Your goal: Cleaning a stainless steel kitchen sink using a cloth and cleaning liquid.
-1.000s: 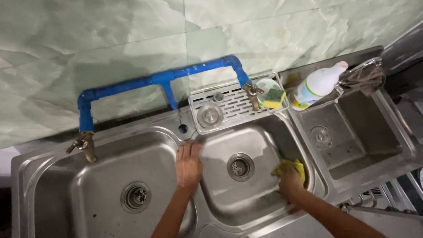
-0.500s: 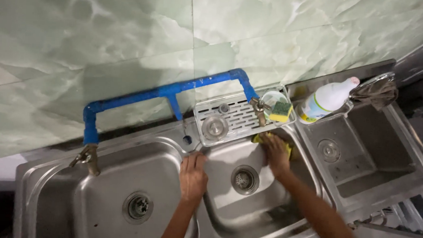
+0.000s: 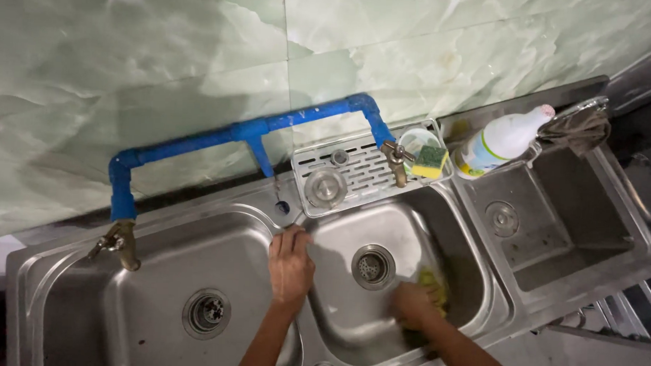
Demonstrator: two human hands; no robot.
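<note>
Sponge (image 3: 432,283) is gripped in my right hand (image 3: 413,305), pressed against the floor of the middle basin (image 3: 335,308) just right of the drain (image 3: 372,265). My left hand (image 3: 290,266) lies flat and open on the divider. I can't see any suds, so I'd guess scrubbing is only partway, with the far wall left.

The right hand (image 3: 411,305) presses a yellow sponge (image 3: 434,286) on the floor of the middle sink basin (image 3: 335,308), just right of the drain (image 3: 372,265). The left hand (image 3: 290,262) lies flat on the rim left of this drain, fingers toward the blue pipe (image 3: 243,134).
</note>
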